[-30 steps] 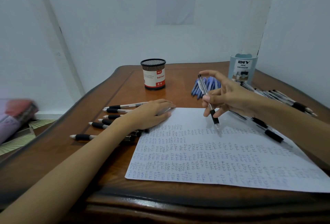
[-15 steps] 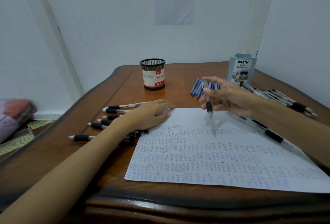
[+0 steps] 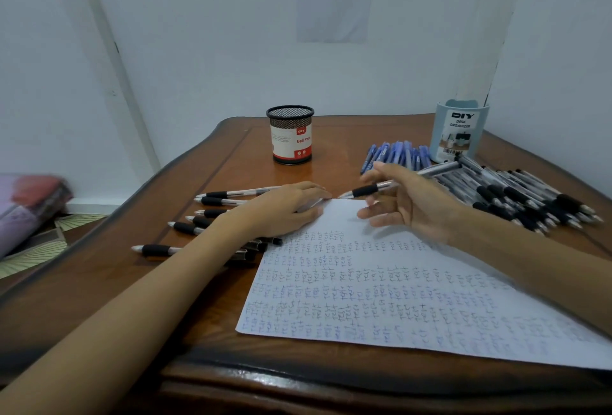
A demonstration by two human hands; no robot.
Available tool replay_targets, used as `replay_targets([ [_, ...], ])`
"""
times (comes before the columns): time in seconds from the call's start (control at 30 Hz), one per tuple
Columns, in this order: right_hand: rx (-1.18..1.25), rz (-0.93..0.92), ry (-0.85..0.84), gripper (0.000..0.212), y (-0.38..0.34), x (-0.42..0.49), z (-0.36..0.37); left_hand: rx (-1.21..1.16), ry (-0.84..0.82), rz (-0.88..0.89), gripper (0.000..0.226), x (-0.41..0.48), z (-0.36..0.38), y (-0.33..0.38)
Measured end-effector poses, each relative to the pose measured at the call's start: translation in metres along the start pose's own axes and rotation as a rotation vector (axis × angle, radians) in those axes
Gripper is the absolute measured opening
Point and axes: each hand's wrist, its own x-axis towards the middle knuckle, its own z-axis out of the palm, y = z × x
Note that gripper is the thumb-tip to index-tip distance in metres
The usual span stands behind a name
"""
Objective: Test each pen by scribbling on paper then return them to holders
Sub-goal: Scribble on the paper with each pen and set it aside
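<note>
Far left, off the desk: blurred pink and purple bundle (image 3: 29, 202); cannot tell what it is.

Dark brown wooden desk (image 3: 99, 282) with a raised, curved rim.

Left part of desk: row of clear-barrelled pens with black grips (image 3: 185, 227), lying roughly parallel, tips to the left.

Left hand (image 3: 281, 209): released, fingers straight, palm down. It rests on the inner ends of those pens, fingertips at the top left corner of the sheet.

Behind it, standing upright: black mesh cylindrical pen holder with red and white label (image 3: 290, 134). No pen stands above its rim.

Centre to right: white sheet of paper covered in rows of small blue scribbles (image 3: 381, 288), flat on the desk, near edge by the desk front.

Right hand (image 3: 407, 206): grasping one clear pen with a black grip (image 3: 366, 190). The pen lies almost level, tip to the left, just past the sheet's top edge and near the left fingertips. Lower fingers spread loosely above the paper.

Behind the right hand: pile of blue pens (image 3: 397, 154) on the desk.

Right rear: pale blue desk organizer with printed label (image 3: 458, 131), upright.

Far right: heap of black-grip pens (image 3: 516, 196), fanned out on the desk, beside the organizer.
</note>
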Motion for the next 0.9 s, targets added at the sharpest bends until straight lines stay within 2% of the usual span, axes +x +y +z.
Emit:
replay_targets([
  [0.1,-0.244,-0.07,-0.076,0.034,0.004,-0.004,0.006,0.008,0.005,0.003,0.043,0.001,0.0,-0.001],
  [0.2,-0.38,-0.154,-0.032,0.023,0.01,-0.005,0.01,0.017,0.008,0.011,0.042,0.0,0.001,-0.002],
  [0.27,-0.431,-0.168,-0.01,0.03,0.011,-0.003,0.013,0.014,0.007,0.008,0.042,-0.001,0.001,-0.001],
  [0.47,-0.459,-0.206,-0.018,0.041,0.012,0.013,0.022,0.012,0.016,0.001,0.043,-0.001,0.001,0.0],
  [0.67,-0.515,-0.289,0.048,0.041,0.019,0.017,0.019,0.009,0.004,0.009,0.042,0.0,0.0,-0.001],
  [0.9,-0.573,-0.318,0.048,0.044,0.02,0.018,0.02,0.006,0.001,0.007,0.042,0.002,0.001,-0.003],
])
